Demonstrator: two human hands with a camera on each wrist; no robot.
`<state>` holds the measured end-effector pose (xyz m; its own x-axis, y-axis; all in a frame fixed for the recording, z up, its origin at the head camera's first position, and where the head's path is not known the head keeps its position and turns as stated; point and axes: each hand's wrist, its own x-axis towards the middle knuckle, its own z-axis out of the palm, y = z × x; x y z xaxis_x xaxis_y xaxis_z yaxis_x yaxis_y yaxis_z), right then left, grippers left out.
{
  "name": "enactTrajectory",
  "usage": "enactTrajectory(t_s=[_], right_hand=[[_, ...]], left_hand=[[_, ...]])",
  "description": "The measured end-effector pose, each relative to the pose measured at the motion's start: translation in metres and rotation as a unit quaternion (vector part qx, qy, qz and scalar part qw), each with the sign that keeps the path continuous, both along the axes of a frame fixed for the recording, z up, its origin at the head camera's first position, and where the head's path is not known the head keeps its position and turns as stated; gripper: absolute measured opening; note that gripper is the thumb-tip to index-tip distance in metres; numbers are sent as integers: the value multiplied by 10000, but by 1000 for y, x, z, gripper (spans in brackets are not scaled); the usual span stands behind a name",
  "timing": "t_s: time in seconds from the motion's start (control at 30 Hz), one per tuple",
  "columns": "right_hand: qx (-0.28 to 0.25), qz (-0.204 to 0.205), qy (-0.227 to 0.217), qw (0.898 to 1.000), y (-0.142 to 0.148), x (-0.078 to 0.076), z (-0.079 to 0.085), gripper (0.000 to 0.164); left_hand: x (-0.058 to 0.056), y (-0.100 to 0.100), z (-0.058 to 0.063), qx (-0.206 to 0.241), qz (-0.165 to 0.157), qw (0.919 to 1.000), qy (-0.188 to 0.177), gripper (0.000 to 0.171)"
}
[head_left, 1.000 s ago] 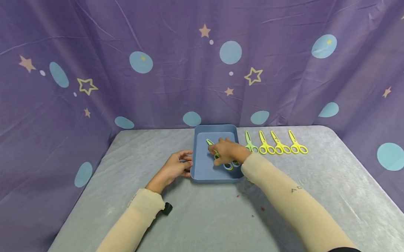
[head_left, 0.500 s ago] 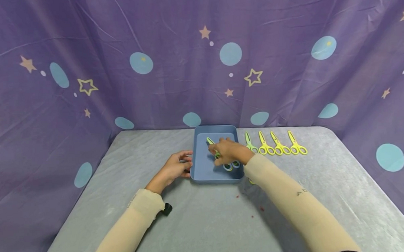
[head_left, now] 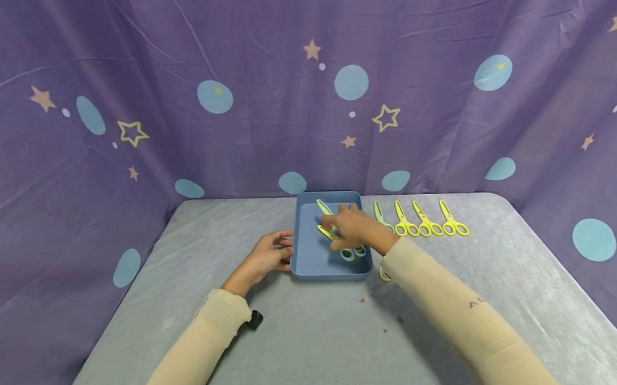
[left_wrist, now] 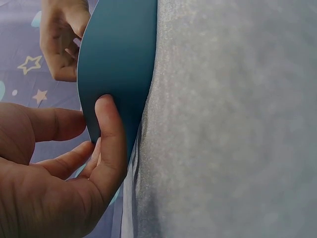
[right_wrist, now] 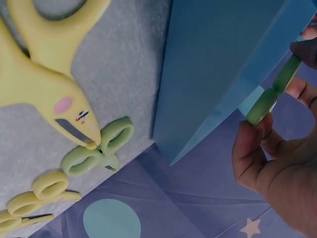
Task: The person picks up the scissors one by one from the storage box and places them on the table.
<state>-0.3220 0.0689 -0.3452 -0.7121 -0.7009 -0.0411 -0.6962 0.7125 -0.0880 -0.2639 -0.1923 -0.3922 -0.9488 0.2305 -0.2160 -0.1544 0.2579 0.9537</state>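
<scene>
My right hand (head_left: 358,227) is over the blue tray (head_left: 311,266) and pinches a pair of green scissors (head_left: 324,206), blades pointing away from me. In the right wrist view, the thumb and fingers of that hand (right_wrist: 287,173) hold the green handle loops (right_wrist: 261,106). Below it in the tray lie other scissors, with a yellow blade (head_left: 324,231) and pale handle loops (head_left: 347,255) showing; the hand hides the rest. My left hand (head_left: 263,255) touches the tray's left side, its fingertips resting against the outer wall (left_wrist: 116,54) in the left wrist view.
Right of the tray, green scissors (head_left: 381,217) and several yellow scissors (head_left: 405,220) lie in a row on the grey cloth-covered table (head_left: 313,339). One yellow loop (head_left: 384,275) shows beside my right sleeve. A purple curtain (head_left: 266,143) hangs behind.
My right hand has shifted slightly right and away from me, carrying the green scissors. A yellow blade beneath them has come into view. The left hand and tray stay put.
</scene>
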Motion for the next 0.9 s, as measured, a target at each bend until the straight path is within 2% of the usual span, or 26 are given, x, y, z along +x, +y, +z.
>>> enactTrajectory(t_s=[0.17,0.3,0.57,0.8,0.9], right_hand=[[-47,87,423,9991,6,4,2,39],[-77,129,526,9985,12,8,4,38],[8,71,245,9997,23,13,10,36],[618,-592,-112,9963,30,17,4,37],[659,-697,-86,9953,31,18,3,38]], left_hand=[[0,1,0,-16,9,10000,-34,52],[-2,1,-1,-38,54,10000,-57,52],[-2,1,0,-26,55,10000,-13,52],[-2,0,-1,-7,50,10000,-34,51],[-2,1,0,-7,45,10000,-20,51]])
